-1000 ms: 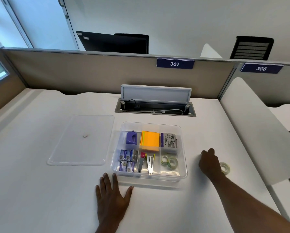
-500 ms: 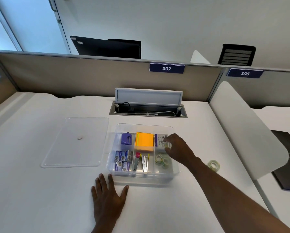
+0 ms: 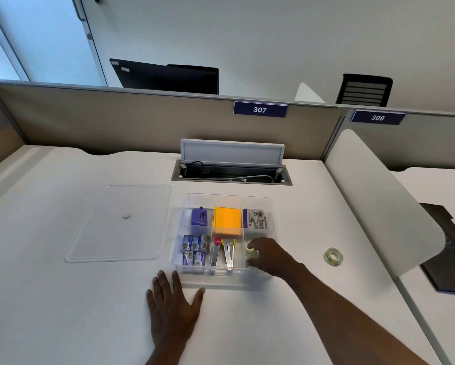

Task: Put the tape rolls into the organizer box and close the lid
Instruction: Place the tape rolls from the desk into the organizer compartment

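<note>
Hands come first in our view: the left hand (image 3: 172, 309) lies flat on the white desk (image 3: 63, 312) at about 6 o'clock, fingers spread and palm down, its fingertips just short of the near wall of the clear organizer box (image 3: 227, 277). From 5 o'clock our right arm reaches in, and the right hand (image 3: 269, 255) sits inside the box's near right compartment, fingers curled down onto a tape roll (image 3: 250, 251); we cannot tell whether they pinch it or only rest on it, since the hand hides most of that compartment. Left of it in the near row we see a stapler and a red-handled tool (image 3: 225, 252), then small blue boxes (image 3: 194, 250) in the near left compartment. The far row holds a purple item (image 3: 199, 216) at left, an orange pad of notes (image 3: 227, 221) in the middle and a grey printed pack (image 3: 256, 219) at right. A second tape roll (image 3: 333, 256) lies flat on the desk at 3 o'clock, well apart from the box and near a white divider panel (image 3: 379, 201). The clear lid (image 3: 121, 222) lies flat on the desk at 9 o'clock, just beside the box, which stands open. Farther off at 12 o'clock a cable hatch (image 3: 231, 171) is open in the desk, and behind it a partition carries a sign reading 307 (image 3: 260, 109).
</note>
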Demonstrator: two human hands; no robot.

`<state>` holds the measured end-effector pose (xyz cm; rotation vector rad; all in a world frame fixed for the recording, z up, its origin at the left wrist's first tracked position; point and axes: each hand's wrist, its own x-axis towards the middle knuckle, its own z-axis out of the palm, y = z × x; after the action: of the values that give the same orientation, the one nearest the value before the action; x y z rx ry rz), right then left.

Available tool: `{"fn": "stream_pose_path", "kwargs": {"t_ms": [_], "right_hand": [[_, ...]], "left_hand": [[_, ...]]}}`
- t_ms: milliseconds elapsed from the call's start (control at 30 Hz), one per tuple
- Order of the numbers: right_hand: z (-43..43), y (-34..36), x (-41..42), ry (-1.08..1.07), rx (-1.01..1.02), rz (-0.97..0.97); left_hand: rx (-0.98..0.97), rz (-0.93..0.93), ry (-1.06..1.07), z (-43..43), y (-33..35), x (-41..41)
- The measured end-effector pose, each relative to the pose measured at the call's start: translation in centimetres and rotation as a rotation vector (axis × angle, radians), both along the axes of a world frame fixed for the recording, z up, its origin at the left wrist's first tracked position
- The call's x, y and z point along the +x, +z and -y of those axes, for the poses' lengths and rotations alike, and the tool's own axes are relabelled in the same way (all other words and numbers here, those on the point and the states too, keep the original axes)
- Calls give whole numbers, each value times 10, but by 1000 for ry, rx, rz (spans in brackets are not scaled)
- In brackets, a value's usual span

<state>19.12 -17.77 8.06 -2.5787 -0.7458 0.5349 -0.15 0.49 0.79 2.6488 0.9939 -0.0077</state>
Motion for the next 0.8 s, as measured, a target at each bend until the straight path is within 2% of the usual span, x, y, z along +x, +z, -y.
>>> {"fn": "stream_pose_path", "kwargs": {"t_ms": [100, 233, 333, 467, 600, 800], "right_hand": [[2, 3, 0, -58, 86, 131], [14, 11, 13, -269, 182, 426], [37, 14, 27, -466, 117, 529], [86, 4, 43, -702, -112, 324], [131, -17, 49, -753, -260, 189], [157, -37, 51, -564, -389, 125]], "left_hand": [[0, 5, -1, 0, 1, -1], [3, -3, -1, 0, 1, -2], [0, -9, 1, 0, 0, -1], [-6, -11, 8, 0, 0, 0], [-21, -13, 11, 0, 0, 3], [-13, -25, 20, 2, 2, 4]]}}
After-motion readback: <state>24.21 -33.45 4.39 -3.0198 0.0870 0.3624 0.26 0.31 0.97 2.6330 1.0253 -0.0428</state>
